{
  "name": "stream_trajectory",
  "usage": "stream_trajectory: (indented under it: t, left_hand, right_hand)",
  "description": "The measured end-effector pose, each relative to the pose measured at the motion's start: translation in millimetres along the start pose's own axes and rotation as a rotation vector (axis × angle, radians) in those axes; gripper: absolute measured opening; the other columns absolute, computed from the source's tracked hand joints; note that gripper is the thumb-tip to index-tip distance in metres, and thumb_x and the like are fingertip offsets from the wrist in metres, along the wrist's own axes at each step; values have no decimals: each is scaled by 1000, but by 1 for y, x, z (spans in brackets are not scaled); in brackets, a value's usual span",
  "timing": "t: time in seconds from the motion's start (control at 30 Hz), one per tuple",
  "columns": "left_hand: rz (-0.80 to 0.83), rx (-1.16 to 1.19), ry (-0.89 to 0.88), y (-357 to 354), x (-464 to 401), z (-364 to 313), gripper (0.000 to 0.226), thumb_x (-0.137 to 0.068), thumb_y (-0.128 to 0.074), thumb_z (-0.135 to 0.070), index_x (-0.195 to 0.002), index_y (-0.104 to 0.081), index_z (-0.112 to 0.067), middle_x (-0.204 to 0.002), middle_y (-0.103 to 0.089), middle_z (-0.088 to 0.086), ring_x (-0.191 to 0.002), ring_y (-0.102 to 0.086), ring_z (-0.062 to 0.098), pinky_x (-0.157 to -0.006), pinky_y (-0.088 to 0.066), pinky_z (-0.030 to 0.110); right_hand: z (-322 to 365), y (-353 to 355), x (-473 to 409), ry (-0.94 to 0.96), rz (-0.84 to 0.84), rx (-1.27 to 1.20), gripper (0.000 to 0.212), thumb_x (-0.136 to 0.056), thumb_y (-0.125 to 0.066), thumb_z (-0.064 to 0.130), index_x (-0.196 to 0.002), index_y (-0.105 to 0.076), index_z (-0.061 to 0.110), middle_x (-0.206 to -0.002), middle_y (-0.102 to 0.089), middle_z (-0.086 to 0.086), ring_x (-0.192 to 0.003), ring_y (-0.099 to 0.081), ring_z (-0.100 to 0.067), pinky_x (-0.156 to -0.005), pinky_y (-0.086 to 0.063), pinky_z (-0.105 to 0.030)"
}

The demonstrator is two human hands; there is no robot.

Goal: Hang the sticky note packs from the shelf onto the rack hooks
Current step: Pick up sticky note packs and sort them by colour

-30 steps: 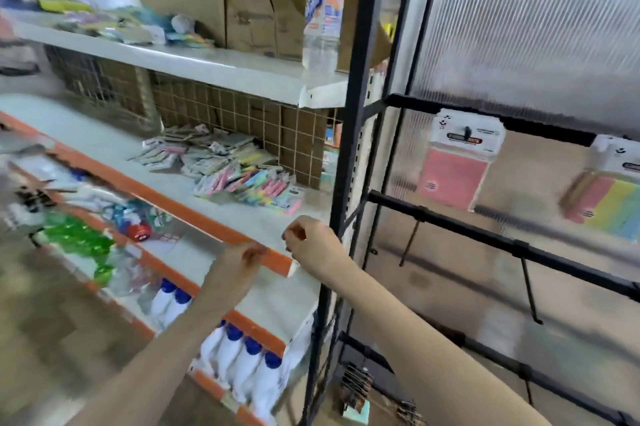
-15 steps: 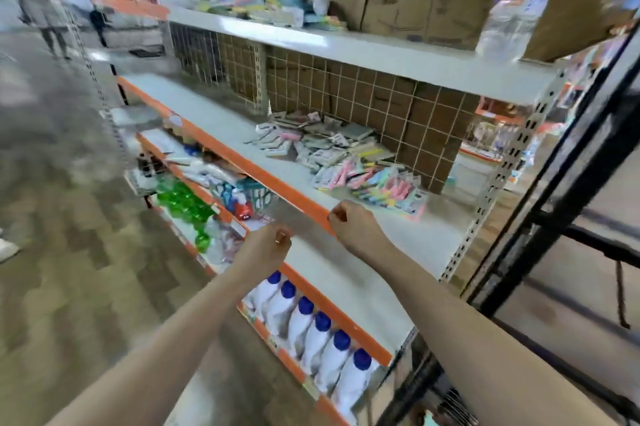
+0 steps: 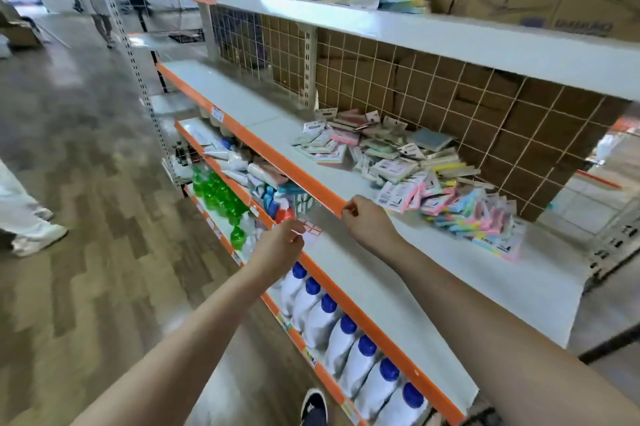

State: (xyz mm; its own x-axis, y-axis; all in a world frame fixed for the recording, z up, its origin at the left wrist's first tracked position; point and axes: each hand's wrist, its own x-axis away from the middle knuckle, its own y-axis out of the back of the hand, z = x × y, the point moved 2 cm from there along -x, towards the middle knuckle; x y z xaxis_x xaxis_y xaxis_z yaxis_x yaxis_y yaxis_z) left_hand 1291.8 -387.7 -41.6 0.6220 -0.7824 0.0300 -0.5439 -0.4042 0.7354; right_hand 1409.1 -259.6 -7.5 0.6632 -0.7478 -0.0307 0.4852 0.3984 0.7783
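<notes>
Swung away from the black rack, the view now takes in the long white shelf (image 3: pixel 433 273) with its orange front edge, stretching ahead of both hands. Sticky note packs (image 3: pixel 415 172) lie heaped on it, beyond and to the right of the right hand, none of them touched. Below the hands stand white bottles (image 3: pixel 349 339) with blue caps, and green bottles (image 3: pixel 214 193) sit further off to the left. Both hands have drawn nearer the shelf edge, apart from each other. The right hand (image 3: pixel 367 224) hovers at the orange lip, fingers curled on nothing. The left hand (image 3: pixel 280 249) sits lower, fingers curled and holding nothing that can be seen.
</notes>
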Motion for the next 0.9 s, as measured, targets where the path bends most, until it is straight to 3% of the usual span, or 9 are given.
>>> stream_trajectory:
  t: [0.13,0.23,0.33,0.5,0.63,0.8,0.9]
  left_hand:
    - [-14,-56,-38,2,-62,16,27,-95,-43,-10,-114,-62,-12,-109,-64,5,-91,-60,19,-79,-49,29]
    - [9,-114,-86,1,-104,23,24,-94,-44,-9,-105,-65,-8,-106,-65,5,-85,-55,16,-74,-45,25]
    - [40,-125,-91,3,-147,29,21,-91,-43,-8,-99,-63,-10,-99,-65,6,-86,-59,21,-75,-49,33]
    - [17,-46,-73,9,-202,24,35,-88,-46,-3,-119,-59,-13,-121,-63,4,-108,-59,19,-89,-49,32]
    - [5,-49,-101,8,-240,20,36,-90,-47,-5,-124,-56,-14,-127,-59,4,-118,-54,21,-94,-45,30]
    - [31,-104,-172,1,-286,12,41,-89,-47,-3,-128,-51,-14,-131,-53,9,-123,-45,26,-96,-41,34]
    - [45,-163,-286,-3,-311,8,47,-83,-49,-3,-129,-50,-11,-134,-49,11,-127,-38,28,-101,-35,35]
  right_hand:
    - [-4,-22,-67,4,-10,-19,22,-95,-43,15,-106,-59,4,-109,-63,-13,-98,-58,-27,-79,-46,-35]
    - [-8,-40,-114,-15,-19,-36,22,-94,-45,12,-108,-59,3,-114,-61,-14,-105,-56,-27,-86,-44,-34]
    - [-9,-55,-157,-20,-8,-6,26,-92,-47,9,-115,-57,2,-121,-58,-16,-114,-50,-29,-96,-39,-35]
    - [-11,-66,-210,-66,-60,43,33,-92,-49,10,-124,-50,4,-132,-46,-19,-123,-42,-34,-99,-36,-37]
    - [-16,-74,-236,-85,-125,123,39,-93,-51,16,-129,-46,4,-136,-37,-16,-129,-32,-34,-107,-28,-40]
    - [-23,-91,-256,-269,-224,237,54,-91,-59,28,-133,-36,4,-138,-33,-14,-129,-29,-35,-108,-22,-39]
    - [-27,-101,-264,-369,-257,285,54,-89,-53,17,-137,-29,8,-139,-34,-15,-131,-30,-36,-110,-22,-41]
